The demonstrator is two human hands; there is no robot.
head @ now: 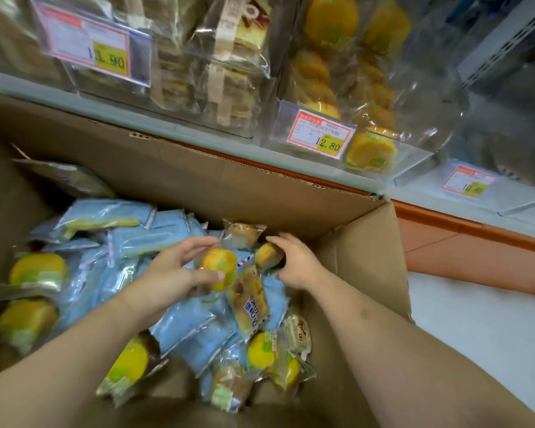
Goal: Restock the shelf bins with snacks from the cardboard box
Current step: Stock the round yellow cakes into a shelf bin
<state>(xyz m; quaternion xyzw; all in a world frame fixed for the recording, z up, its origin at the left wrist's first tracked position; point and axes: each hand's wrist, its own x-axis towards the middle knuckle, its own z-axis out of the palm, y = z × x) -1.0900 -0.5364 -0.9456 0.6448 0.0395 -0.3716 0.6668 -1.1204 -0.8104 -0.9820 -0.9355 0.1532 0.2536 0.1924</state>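
An open cardboard box (pixel 217 186) sits below the shelf, filled with several wrapped snacks: light blue packets (pixel 130 239) and yellow cakes in clear wrappers. My left hand (pixel 173 273) grips a yellow wrapped cake (pixel 220 267) between thumb and fingers in the box's middle. Just right of it, my right hand (pixel 297 264) curls its fingers round a smaller wrapped cake (pixel 266 254) near the box's far right corner. Above, a clear shelf bin (pixel 368 97) holds stacked yellow cakes behind a 12.80 price tag (pixel 320 134).
A second clear bin (pixel 223 72) of layered brown cakes stands left of the yellow one, with an 11.90 tag (pixel 90 47). The pale shelf edge (pixel 167 128) runs over the box. An orange base (pixel 476 248) and white floor (pixel 476 329) lie right.
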